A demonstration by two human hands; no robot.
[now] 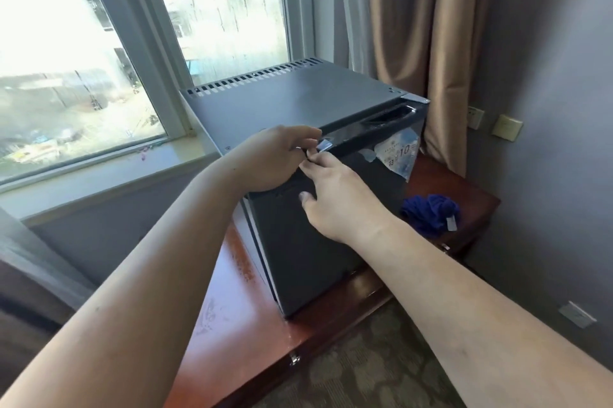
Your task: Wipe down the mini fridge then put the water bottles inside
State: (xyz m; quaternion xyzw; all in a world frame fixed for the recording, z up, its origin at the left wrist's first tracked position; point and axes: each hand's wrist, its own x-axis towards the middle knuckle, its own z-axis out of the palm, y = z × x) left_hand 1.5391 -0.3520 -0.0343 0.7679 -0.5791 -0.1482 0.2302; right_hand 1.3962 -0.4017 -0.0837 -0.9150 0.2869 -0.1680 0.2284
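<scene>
The dark grey mini fridge (298, 102) stands on a reddish wooden table, its door closed. My left hand (272, 158) lies over the fridge's top front corner, fingers curled, and pinches a small silvery sticker scrap (324, 145) at the door's top edge. My right hand (341, 198) is on the door front; its fingertips reach up to the scrap and its thumb rests apart on the door. A blue cloth (429, 212) lies bunched on the table right of the fridge. No water bottles are in view.
A torn printed sticker (396, 154) clings to the door's upper right. The wooden table (232, 318) has a wet-looking top and extends in front of the fridge. A window sill (109, 168) is to the left; curtains (414, 26) and a grey wall with sockets are to the right.
</scene>
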